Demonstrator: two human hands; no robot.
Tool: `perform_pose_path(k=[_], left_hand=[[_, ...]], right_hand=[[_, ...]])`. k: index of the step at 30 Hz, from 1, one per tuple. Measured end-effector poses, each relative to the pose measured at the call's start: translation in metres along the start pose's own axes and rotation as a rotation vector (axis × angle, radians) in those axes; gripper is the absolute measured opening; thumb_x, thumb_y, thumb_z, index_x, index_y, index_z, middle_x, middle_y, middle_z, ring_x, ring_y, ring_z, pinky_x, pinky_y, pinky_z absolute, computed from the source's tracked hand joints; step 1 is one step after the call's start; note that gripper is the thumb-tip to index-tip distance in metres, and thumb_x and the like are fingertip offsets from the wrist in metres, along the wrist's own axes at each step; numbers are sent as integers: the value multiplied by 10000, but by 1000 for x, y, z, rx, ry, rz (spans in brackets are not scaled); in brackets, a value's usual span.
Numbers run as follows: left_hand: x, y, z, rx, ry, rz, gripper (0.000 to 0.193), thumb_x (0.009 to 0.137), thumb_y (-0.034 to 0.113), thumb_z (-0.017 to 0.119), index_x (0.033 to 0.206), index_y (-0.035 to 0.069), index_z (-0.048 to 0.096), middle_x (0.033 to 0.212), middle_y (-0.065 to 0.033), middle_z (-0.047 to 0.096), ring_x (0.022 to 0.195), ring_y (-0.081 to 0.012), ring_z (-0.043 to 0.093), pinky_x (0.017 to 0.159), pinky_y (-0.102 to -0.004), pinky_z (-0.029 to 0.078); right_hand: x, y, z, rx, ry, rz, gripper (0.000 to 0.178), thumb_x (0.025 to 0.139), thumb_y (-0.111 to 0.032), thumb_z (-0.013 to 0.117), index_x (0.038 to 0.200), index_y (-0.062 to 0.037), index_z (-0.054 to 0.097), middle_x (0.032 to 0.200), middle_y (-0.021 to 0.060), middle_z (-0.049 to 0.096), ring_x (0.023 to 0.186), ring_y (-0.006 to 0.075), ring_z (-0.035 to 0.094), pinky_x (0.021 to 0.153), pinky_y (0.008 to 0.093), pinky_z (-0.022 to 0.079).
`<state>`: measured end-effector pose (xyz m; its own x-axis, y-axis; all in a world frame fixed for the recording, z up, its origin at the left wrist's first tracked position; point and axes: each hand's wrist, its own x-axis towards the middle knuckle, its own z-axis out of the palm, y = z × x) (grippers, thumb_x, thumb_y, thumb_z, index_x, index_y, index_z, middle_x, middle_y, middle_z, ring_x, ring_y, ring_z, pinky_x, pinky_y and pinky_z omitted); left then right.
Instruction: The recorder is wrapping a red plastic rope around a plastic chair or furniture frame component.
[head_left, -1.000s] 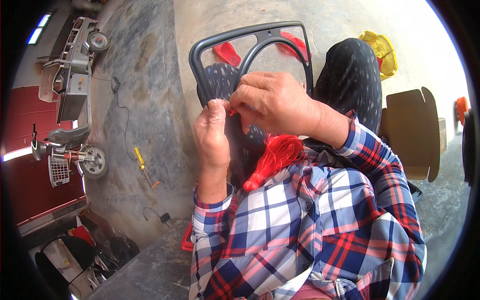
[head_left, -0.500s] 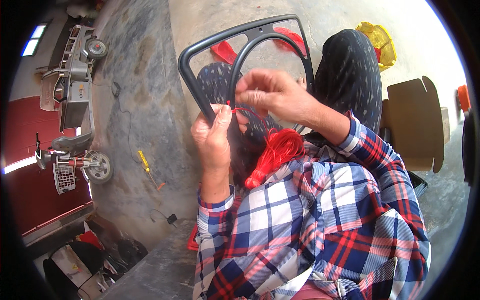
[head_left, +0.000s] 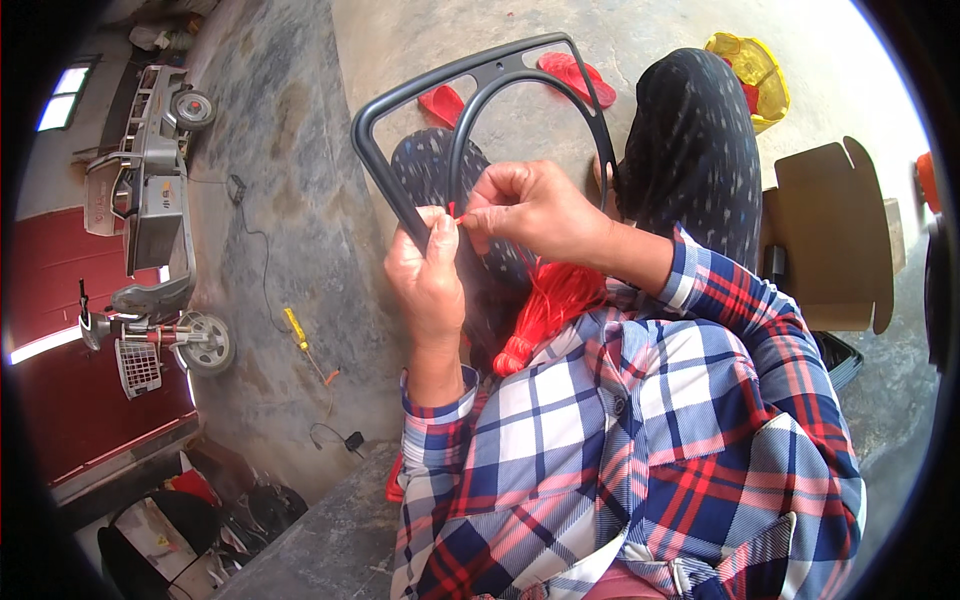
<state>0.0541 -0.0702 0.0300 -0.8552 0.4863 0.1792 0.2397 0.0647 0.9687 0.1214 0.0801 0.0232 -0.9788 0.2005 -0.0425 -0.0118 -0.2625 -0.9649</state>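
A dark grey frame (head_left: 435, 72) with a round inner ring stands tilted over my knees. My left hand (head_left: 428, 268) grips its left side, thumb up near where the ring meets the outer bar. Around the frame there, a thin red cord (head_left: 456, 216) is wrapped or knotted. My right hand (head_left: 535, 210) pinches the cord between thumb and fingertips, right beside my left thumb. From it the strand runs down to a bundled red skein (head_left: 550, 312) lying on my lap. My palms and the frame hide most of the wrapped spot.
On the floor at left lie a yellow-handled screwdriver (head_left: 296, 328) and a black cable (head_left: 265, 260). A three-wheeled vehicle (head_left: 155, 220) stands beyond. Red slippers (head_left: 580, 75) lie ahead, with a yellow basket (head_left: 760, 80) and an opened cardboard box (head_left: 830, 240) to the right.
My right hand has come down and left from above the frame's ring, its fingertips now closing on the cord beside my left thumb. The frame has shifted slightly left.
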Motion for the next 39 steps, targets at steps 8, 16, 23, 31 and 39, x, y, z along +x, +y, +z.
perform_pose_path(k=[8,16,23,31,39], left_hand=[[-1,9,9,-375,-94,-190,158,950,128,563,1007,-19,569,820,-98,645,671,-146,610,638,-265,495],[-8,13,15,-128,13,-102,144,871,-9,640,996,-15,570,820,-75,650,693,-121,618,613,-248,504],[-3,3,12,110,76,-10,168,872,60,664,1002,-21,597,851,-18,602,776,-91,564,700,-246,473],[3,6,-1,-371,-9,-284,110,921,75,511,966,-3,574,774,-125,644,652,-183,614,622,-301,511],[6,5,-5,-288,17,-243,122,894,79,534,966,0,593,780,-142,661,723,-196,636,724,-289,506]], right_hand=[[2,-7,-14,138,-104,75,120,905,-89,636,832,6,621,735,62,658,681,129,629,656,251,492],[-6,-25,-12,20,-117,69,103,846,-76,639,790,11,640,723,51,663,680,96,607,623,243,480],[-16,-34,-6,-81,-143,-16,68,811,-52,661,841,8,654,758,39,671,705,97,622,649,264,498],[-38,-13,-26,-757,-349,-378,238,717,-137,708,928,-39,653,870,82,659,841,249,636,726,349,510],[-51,12,-23,-1149,-520,-345,296,670,-156,729,940,-85,631,908,91,618,902,277,601,796,357,504]])
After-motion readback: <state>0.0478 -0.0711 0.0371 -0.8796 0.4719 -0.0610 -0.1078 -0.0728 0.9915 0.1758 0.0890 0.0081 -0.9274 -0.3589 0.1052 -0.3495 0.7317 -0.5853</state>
